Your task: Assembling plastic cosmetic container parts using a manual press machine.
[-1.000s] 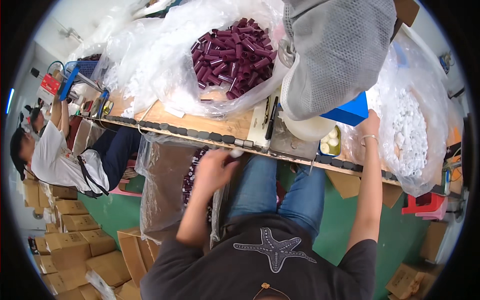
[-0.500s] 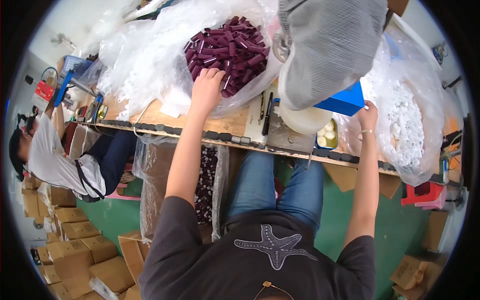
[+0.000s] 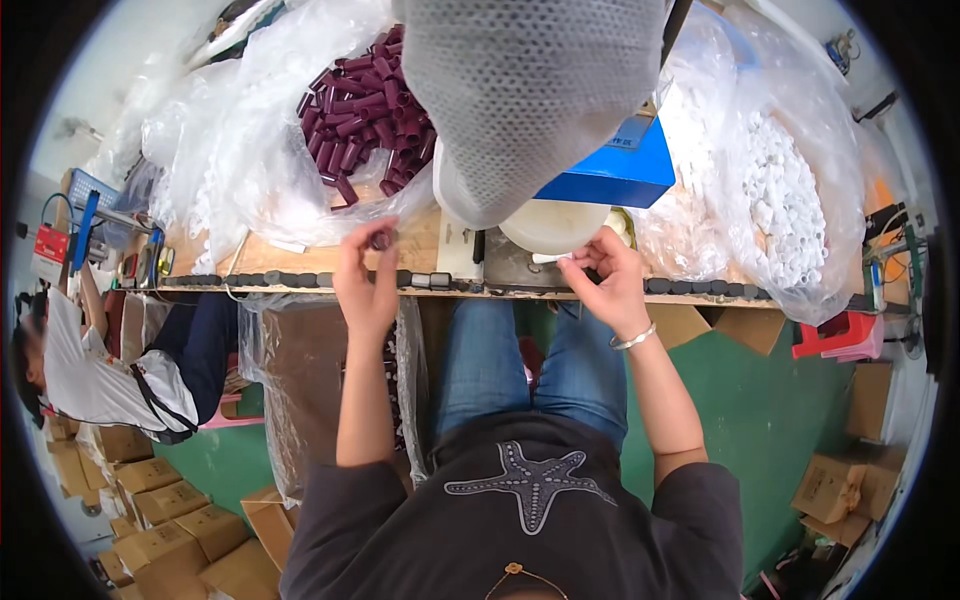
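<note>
My left hand (image 3: pixel 366 282) is closed around a short dark purple tube (image 3: pixel 380 240), held end-on at the table's front edge. Between the thumb and fingers of my right hand (image 3: pixel 610 283) is a small white plastic piece (image 3: pixel 549 258), its narrow end pointing left. That hand is over a metal plate (image 3: pixel 522 268), just in front of a round translucent white container (image 3: pixel 555 226). Beyond my left hand, a heap of purple tubes (image 3: pixel 362 112) lies in a clear plastic bag. Many white plastic pieces (image 3: pixel 785 205) fill another bag at the right.
A grey mesh-covered object (image 3: pixel 530 90) hangs over the table's middle, partly hiding a blue box (image 3: pixel 625 165). Black segments line the table edge (image 3: pixel 290 280). Below stands a plastic-lined carton (image 3: pixel 310 390). A co-worker (image 3: pixel 115 360) sits at left, near stacked cartons (image 3: pixel 165 555).
My left hand has left the purple heap and come back with a tube. The right hand has moved left from beside the blue box and shows a white piece. The view has shifted.
</note>
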Demonstrator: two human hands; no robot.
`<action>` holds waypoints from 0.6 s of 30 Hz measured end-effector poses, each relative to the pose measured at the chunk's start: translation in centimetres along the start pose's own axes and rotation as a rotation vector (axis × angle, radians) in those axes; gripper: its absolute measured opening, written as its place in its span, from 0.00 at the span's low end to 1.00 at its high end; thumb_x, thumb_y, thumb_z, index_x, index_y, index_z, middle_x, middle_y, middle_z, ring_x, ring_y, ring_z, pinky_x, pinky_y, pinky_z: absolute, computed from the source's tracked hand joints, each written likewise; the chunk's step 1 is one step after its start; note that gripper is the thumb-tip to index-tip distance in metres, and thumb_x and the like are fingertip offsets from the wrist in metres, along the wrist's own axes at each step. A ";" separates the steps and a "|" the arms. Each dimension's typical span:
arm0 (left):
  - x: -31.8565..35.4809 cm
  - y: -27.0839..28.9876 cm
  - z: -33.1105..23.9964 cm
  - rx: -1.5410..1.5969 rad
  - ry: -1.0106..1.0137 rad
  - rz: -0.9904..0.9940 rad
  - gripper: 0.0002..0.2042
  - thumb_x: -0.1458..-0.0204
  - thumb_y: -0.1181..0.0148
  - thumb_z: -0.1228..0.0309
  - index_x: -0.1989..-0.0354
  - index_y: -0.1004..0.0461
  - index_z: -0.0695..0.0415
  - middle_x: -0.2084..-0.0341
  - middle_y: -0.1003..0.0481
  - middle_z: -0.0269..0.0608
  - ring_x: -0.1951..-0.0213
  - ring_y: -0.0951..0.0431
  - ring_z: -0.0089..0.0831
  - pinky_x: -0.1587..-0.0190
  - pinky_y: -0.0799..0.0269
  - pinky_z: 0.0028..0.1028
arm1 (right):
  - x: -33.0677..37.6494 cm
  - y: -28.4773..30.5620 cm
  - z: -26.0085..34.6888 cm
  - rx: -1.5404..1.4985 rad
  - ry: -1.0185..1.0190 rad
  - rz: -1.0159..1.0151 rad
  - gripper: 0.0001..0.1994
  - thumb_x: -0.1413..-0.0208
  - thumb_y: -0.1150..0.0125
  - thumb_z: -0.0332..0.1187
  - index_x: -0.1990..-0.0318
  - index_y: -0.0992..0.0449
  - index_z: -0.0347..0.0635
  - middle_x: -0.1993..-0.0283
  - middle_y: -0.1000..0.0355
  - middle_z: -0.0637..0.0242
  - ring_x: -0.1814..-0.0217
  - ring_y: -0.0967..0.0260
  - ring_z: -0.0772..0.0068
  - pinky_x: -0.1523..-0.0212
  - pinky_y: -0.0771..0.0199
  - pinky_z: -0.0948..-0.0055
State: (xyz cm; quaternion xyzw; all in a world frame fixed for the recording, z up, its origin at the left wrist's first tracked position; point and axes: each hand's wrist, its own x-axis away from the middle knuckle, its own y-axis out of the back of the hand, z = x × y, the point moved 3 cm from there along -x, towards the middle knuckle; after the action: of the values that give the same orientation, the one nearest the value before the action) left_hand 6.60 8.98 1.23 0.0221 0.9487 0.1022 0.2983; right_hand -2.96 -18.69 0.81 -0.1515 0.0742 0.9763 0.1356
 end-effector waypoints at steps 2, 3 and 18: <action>2.0 -1.0 -1.0 0.142 0.061 -0.003 0.14 0.47 0.45 0.85 0.52 0.30 0.65 0.57 0.25 0.42 0.56 0.27 0.26 0.50 0.32 0.25 | 0.1 -0.5 0.0 -0.193 -0.119 0.038 0.06 0.50 0.38 0.21 0.64 0.24 0.35 0.65 0.26 0.64 0.63 0.26 0.75 0.62 0.27 0.80; 2.8 -1.4 -1.2 0.282 0.120 -0.007 0.14 0.46 0.45 0.85 0.50 0.32 0.67 0.56 0.26 0.43 0.55 0.27 0.26 0.49 0.33 0.25 | 0.2 -0.7 0.2 -0.195 -0.119 0.041 0.06 0.50 0.38 0.21 0.64 0.24 0.35 0.65 0.26 0.64 0.63 0.26 0.75 0.62 0.27 0.80; 5.0 -5.2 -2.8 0.440 0.205 0.127 0.14 0.46 0.44 0.84 0.51 0.32 0.67 0.56 0.25 0.42 0.56 0.26 0.23 0.50 0.32 0.22 | 0.9 -2.3 -1.6 0.060 -0.026 0.041 0.10 0.51 0.39 0.22 0.59 0.25 0.35 0.76 0.34 0.72 0.79 0.41 0.84 0.78 0.38 0.80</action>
State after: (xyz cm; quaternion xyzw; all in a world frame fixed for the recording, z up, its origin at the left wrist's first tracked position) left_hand 0.96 3.89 -0.45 0.1354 0.9702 -0.0864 0.1816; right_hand -2.67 -16.56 -1.18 -0.1333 0.1046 0.9781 0.1207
